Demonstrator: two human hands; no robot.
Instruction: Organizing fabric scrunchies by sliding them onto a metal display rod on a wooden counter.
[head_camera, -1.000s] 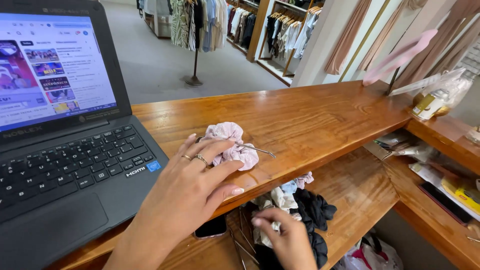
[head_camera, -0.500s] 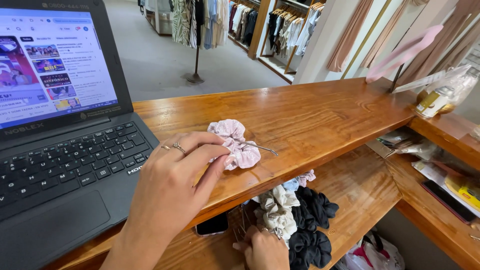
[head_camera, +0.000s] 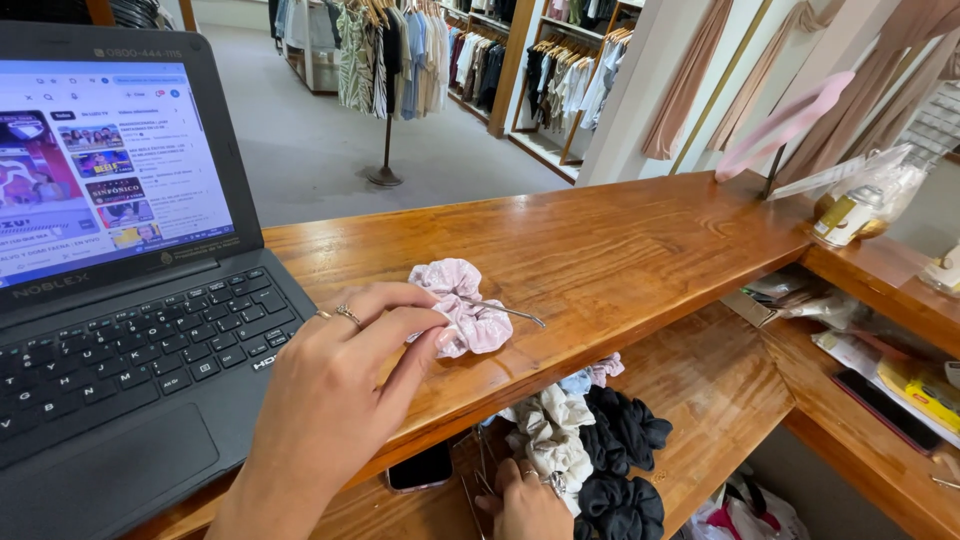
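Head view, one moment. Landmark: the wooden counter (head_camera: 620, 240), its top running from lower left to upper right. On the counter near its front edge lies a pink scrunchie (head_camera: 462, 310), with a thin metal pin (head_camera: 510, 312) sticking out of it to the right and resting on the wood. The left hand (head_camera: 340, 400) is over the counter just left of the scrunchie; thumb and forefinger are closed together in a pinch at the scrunchie's left edge, touching the fabric, the other fingers curled loosely beneath. A ring shows on one finger. Whether the pinch has hold of fabric only or also the pin's end cannot be told. At the counter's left end sits an open black laptop (head_camera: 130, 370), screen lit, its right edge just beside the left hand. Below the counter's front edge runs a lower wooden shelf (head_camera: 720, 390). On that shelf lies a heap of scrunchies (head_camera: 590, 450): cream, black, pale blue and pink ones touching each other. The right hand (head_camera: 525, 505) is at the heap's lower left, fingers against the cream scrunchie; how tightly it is closed is hidden by the frame edge, cannot tell. A phone (head_camera: 420, 468) lies on the shelf just left of the right hand. Beyond the counter stand clothes racks (head_camera: 400, 60).
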